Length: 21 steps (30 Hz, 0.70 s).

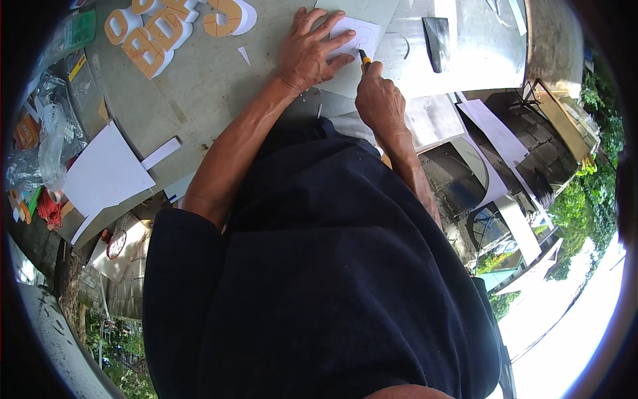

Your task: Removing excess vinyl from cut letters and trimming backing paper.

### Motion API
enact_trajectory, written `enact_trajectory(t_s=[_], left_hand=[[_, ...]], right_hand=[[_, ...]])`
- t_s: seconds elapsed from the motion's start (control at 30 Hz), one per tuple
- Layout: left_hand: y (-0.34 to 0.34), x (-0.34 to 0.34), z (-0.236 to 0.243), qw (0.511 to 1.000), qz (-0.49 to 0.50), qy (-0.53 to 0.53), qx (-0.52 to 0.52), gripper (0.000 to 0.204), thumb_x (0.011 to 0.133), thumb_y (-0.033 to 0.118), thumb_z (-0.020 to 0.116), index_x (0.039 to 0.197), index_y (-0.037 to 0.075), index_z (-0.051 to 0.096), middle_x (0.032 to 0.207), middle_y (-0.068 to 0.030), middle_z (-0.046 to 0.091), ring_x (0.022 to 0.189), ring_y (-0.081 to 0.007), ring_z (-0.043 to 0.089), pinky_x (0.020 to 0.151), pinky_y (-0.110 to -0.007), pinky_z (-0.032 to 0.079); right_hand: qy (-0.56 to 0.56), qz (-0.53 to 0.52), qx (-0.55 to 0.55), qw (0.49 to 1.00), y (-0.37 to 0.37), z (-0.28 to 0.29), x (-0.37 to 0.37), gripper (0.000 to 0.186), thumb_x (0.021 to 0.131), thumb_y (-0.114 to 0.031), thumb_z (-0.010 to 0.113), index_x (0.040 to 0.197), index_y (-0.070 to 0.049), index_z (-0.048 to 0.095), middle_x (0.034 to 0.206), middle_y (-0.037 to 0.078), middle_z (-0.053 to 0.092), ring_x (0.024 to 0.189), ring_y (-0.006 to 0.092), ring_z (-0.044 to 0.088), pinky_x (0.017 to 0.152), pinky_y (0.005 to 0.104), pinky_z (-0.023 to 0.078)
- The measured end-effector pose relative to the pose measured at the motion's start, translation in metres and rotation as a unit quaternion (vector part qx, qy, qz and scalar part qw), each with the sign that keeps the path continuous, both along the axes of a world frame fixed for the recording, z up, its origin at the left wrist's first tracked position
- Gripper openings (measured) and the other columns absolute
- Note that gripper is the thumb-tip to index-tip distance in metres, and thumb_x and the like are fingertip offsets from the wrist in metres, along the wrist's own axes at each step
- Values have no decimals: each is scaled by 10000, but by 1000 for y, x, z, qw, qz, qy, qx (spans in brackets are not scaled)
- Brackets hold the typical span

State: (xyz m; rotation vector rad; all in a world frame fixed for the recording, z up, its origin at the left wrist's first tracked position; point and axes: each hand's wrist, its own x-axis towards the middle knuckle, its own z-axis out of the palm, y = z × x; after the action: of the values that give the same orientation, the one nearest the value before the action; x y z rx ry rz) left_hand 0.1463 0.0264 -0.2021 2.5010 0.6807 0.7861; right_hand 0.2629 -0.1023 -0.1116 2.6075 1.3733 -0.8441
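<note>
In the head view, a small white flat rectangular sheet (369, 30) on the grey work surface (219, 86) is pressed at its left side by the spread, ungrasping left hand (307, 54), apparently for steadiness, while a slim yellow-and-black cutting knife (366, 62) is gripped in the closed right hand (381, 100), seemingly for close control of its tip over the sheet.

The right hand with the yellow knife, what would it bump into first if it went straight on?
Probably the white card, since the knife in the right hand points at it and its tip seems to touch it. Depth is unclear. The left hand lies close by.
</note>
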Motion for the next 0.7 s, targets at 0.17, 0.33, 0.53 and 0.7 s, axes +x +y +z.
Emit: enact_trajectory(t_s=[0.17, 0.33, 0.53, 0.7], left_hand=[[4, 0, 8, 1000, -18, 7, 2, 430, 830, 511, 755, 1144, 220, 798, 1375, -32, 646, 1259, -292, 521, 1145, -503, 340], [4, 1, 10, 1000, -19, -4, 5, 432, 818, 496, 773, 1151, 222, 796, 1378, -27, 644, 1266, -282, 510, 1142, -497, 341], [1, 1, 12, 1000, -16, 24, 5, 459, 779, 455, 820, 1186, 246, 780, 1390, -7, 632, 1283, -279, 490, 1150, -505, 344], [2, 2, 9, 1000, -18, 18, 1, 468, 770, 452, 828, 1188, 248, 778, 1388, -6, 632, 1275, -280, 491, 1147, -501, 348]], right_hand=[[75, -2, -1, 997, -2, 2, 21, 211, 989, -177, 513, 1033, 16, 438, 780, 319, 675, 773, 531, 678, 723, 608, 520], [54, -74, 60, 994, -16, 18, 8, 236, 1023, -240, 526, 1041, -24, 431, 742, 301, 666, 733, 520, 668, 676, 613, 505], [45, -43, 126, 990, -26, -20, 10, 212, 1013, -204, 544, 1035, -25, 431, 715, 266, 672, 660, 465, 681, 592, 559, 522], [36, -36, 142, 989, -22, -29, 9, 202, 1000, -182, 548, 1031, -19, 433, 735, 259, 684, 674, 457, 689, 596, 548, 535]])
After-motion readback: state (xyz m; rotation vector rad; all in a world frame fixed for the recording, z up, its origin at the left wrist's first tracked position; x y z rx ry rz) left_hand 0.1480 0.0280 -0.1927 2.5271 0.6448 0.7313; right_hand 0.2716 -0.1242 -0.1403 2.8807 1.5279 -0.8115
